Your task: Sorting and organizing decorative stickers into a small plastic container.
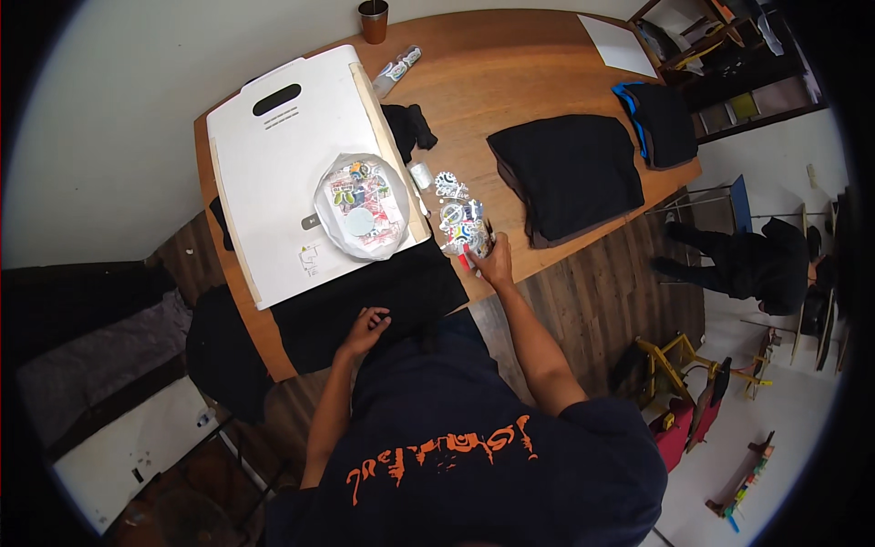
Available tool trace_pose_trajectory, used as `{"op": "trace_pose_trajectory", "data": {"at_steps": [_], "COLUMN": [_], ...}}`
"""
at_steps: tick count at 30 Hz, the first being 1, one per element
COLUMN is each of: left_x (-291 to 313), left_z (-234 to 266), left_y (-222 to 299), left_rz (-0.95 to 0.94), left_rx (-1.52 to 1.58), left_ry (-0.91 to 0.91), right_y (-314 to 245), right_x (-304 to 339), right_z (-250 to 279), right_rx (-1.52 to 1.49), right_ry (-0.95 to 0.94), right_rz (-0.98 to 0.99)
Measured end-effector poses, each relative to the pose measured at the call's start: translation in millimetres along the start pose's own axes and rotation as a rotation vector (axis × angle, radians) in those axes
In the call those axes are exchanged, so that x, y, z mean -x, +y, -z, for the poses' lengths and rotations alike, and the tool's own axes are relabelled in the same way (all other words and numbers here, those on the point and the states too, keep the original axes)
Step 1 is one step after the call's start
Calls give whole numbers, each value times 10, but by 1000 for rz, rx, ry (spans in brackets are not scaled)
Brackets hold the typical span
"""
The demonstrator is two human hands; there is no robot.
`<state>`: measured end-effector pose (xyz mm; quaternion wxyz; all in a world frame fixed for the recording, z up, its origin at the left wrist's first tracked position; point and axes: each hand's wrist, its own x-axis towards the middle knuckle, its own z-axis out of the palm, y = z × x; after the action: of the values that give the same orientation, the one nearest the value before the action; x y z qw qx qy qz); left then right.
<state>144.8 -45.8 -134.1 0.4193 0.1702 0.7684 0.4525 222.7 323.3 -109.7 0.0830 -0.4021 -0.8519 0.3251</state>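
My left hand (367,330) is over the near edge of a black cloth (392,284), fingers loosely bent and apart, with nothing in them. At the table's front edge, my right hand (495,264) has its fingers drawn together beside a heap of printed sticker-like pieces (462,219). A small red item (467,256) shows by its fingertips; I cannot make out what the hand grips. Left of the heap, a round translucent plastic container or bag (401,210) with colourful printed pieces inside rests on a large white board (264,173) with a handle slot. The board partly covers the cloth.
Folded black garments (574,178) lie on the wooden table (483,64), with another black and blue stack (661,126) farther right. A brown cup (373,22) stands at the back. A person (756,264) in dark clothes is at the right, near a yellow metal frame (670,369).
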Motion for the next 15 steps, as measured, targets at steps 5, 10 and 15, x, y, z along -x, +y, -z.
{"op": "trace_pose_trajectory", "data": {"at_steps": [5,10,15], "left_x": [-72,-133,-151], "left_z": [102,124,155], "left_y": [36,12,-71], "left_rz": [65,122,138], "left_rx": [64,112,178], "left_ry": [-73,-124,-158], "right_y": [48,220,0], "right_x": [124,135,194], "right_z": [-66,-152,-79], "right_rx": [26,-136,-127], "right_ry": [-57,-55,-54], "right_rz": [74,69,-12]}}
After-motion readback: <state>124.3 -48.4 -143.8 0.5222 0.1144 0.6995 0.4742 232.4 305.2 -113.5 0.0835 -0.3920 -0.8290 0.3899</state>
